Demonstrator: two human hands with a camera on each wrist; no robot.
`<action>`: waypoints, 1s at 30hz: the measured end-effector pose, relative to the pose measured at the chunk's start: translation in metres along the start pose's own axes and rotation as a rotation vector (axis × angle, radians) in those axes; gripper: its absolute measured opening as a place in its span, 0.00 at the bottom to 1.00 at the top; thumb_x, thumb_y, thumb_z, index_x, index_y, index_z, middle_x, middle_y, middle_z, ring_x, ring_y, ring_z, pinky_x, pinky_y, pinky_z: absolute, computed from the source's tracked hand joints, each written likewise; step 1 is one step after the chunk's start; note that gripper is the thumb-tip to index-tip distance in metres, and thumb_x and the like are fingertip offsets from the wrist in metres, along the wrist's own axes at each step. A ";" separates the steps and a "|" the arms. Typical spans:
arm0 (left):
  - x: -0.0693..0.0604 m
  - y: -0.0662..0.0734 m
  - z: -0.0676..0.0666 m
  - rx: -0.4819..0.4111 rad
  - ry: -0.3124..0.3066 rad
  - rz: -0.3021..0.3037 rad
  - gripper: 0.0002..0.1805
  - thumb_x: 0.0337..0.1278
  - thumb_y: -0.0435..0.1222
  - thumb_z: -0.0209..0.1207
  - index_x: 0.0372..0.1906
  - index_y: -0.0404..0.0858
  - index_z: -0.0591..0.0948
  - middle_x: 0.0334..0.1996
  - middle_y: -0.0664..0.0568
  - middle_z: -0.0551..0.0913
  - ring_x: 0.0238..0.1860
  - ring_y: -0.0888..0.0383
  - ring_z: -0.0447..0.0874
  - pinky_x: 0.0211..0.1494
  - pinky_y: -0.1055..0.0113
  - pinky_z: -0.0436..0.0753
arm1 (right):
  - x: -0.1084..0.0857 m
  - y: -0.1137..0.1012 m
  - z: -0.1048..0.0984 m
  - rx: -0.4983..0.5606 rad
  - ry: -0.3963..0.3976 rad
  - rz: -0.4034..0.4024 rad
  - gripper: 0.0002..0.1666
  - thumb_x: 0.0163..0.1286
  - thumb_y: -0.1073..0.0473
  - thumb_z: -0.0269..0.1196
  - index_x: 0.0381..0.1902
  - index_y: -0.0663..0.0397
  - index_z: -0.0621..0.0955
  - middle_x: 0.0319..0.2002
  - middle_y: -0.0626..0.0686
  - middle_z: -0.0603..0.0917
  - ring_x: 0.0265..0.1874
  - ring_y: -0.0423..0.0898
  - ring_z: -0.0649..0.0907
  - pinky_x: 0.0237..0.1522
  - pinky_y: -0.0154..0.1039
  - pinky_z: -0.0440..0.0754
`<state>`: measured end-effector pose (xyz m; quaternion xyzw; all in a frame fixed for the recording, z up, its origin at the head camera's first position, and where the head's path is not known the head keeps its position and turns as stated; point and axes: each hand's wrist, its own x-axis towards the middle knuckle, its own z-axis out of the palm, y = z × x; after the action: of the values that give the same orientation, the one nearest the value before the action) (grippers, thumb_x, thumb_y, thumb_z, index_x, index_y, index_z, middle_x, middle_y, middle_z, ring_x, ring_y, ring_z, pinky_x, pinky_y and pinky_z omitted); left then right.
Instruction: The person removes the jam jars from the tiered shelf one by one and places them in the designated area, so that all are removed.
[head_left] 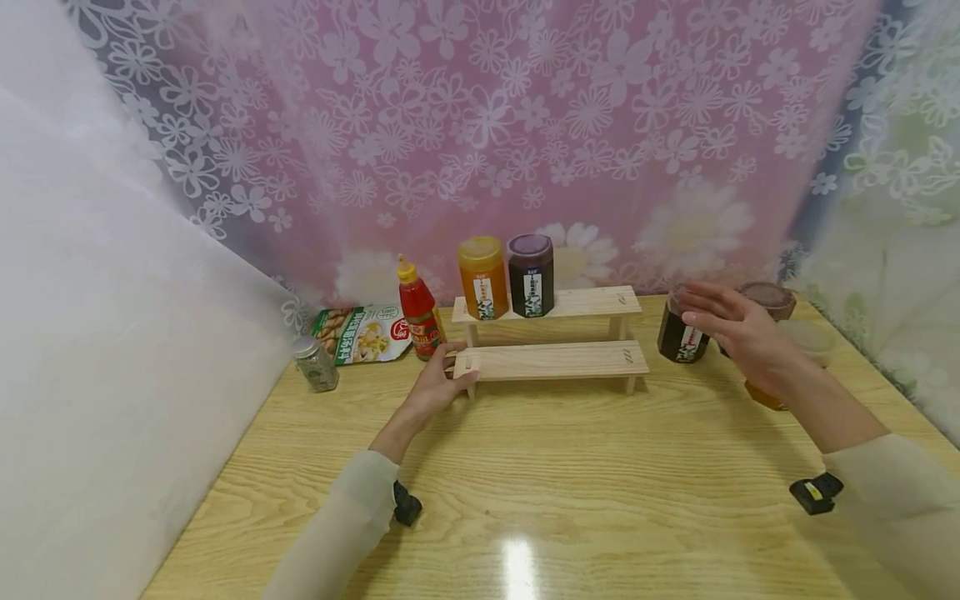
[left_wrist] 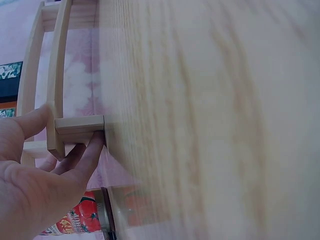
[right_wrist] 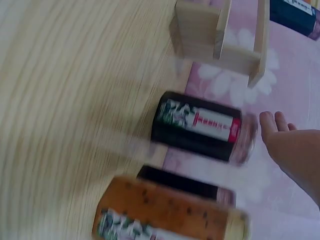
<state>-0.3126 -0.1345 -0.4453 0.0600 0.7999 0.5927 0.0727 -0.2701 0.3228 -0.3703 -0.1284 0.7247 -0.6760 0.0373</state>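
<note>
Your left hand (head_left: 433,387) has the two-tier wooden rack (head_left: 551,360) pinched at the left end of its lower shelf, thumb on the plank and fingers by the leg. The ketchup bottle (head_left: 423,321) stands just behind those fingers. Your right hand (head_left: 742,333) is pretty wide, fingers fairly straight and not wrapped round anything; the white-labelled dark jar (head_left: 678,343) stands upright on the counter (head_left: 525,475), its lid just beside your fingertips. Can't really tell if they're touching. The orange jar (head_left: 763,395) is under your right wrist, and the rack sits between your hands.
</note>
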 end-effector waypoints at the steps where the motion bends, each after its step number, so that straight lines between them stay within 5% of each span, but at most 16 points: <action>1: 0.000 0.000 0.000 0.004 0.001 0.001 0.36 0.72 0.36 0.65 0.78 0.39 0.63 0.69 0.36 0.72 0.60 0.41 0.78 0.60 0.49 0.79 | 0.003 0.000 0.004 0.022 0.000 -0.008 0.36 0.84 0.59 0.55 0.83 0.41 0.56 0.72 0.39 0.70 0.69 0.31 0.70 0.81 0.52 0.39; 7: 0.001 0.000 0.000 0.015 0.002 -0.002 0.36 0.72 0.36 0.64 0.78 0.39 0.63 0.69 0.36 0.72 0.60 0.42 0.78 0.59 0.53 0.80 | 0.021 -0.002 0.030 0.068 -0.043 -0.067 0.37 0.84 0.60 0.55 0.83 0.46 0.55 0.77 0.49 0.66 0.71 0.36 0.71 0.80 0.45 0.53; 14: 0.000 0.002 -0.001 0.018 0.003 -0.008 0.37 0.71 0.36 0.65 0.78 0.40 0.62 0.70 0.37 0.72 0.61 0.42 0.78 0.58 0.53 0.80 | 0.042 -0.006 0.056 0.066 -0.062 -0.046 0.41 0.83 0.57 0.57 0.84 0.51 0.53 0.82 0.63 0.54 0.80 0.53 0.59 0.80 0.52 0.49; 30: 0.001 -0.001 -0.001 0.002 -0.004 -0.015 0.37 0.71 0.36 0.65 0.78 0.41 0.62 0.69 0.38 0.73 0.60 0.43 0.78 0.57 0.54 0.81 | 0.088 -0.010 0.105 0.058 -0.030 -0.012 0.46 0.79 0.59 0.61 0.84 0.56 0.49 0.80 0.63 0.61 0.77 0.59 0.63 0.79 0.55 0.53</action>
<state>-0.3140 -0.1356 -0.4458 0.0552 0.8007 0.5913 0.0785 -0.3301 0.1995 -0.3590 -0.1419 0.7032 -0.6950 0.0480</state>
